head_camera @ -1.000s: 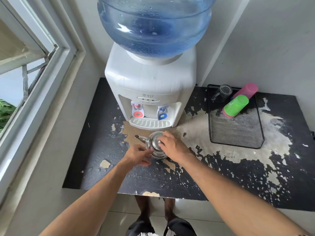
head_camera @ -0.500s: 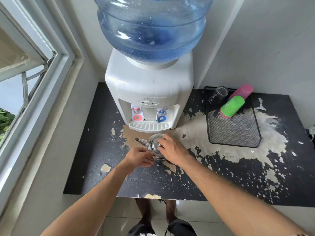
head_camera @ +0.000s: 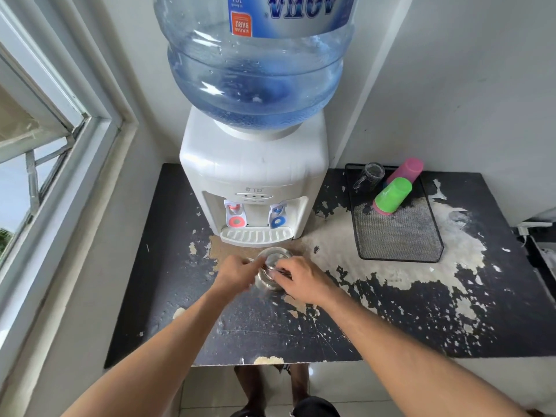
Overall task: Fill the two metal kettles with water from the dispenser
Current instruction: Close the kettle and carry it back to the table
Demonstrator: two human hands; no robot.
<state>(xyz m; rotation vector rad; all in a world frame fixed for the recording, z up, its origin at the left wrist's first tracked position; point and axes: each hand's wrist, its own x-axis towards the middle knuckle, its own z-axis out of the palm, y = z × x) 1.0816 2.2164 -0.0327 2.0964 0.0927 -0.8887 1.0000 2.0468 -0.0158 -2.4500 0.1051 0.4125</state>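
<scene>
The water bottle (head_camera: 255, 64) label, upside down, reads "AQUA", "19L" and "KEMASAN BARU". The dispenser (head_camera: 254, 176) front reads "TD".

- The white dispenser (head_camera: 254, 176) stands at the back of the black table (head_camera: 168, 296), its drip tray (head_camera: 256, 236) jutting forward under the red tap (head_camera: 236, 216) and blue tap (head_camera: 277, 216).
- The metal kettle (head_camera: 272, 267) sits just in front of the drip tray, with the left hand (head_camera: 237, 273) and right hand (head_camera: 301, 281) crowding both of its sides.
- The mesh tray (head_camera: 397, 233) blocks the right rear, carrying a green cup (head_camera: 392, 195), pink cup (head_camera: 404, 170) and glass mug (head_camera: 370, 175).
- Bare tabletop lies open to the left of the dispenser, along the front edge, and to the right below the mesh tray.
- The window frame (head_camera: 69, 176) bounds the left.
</scene>
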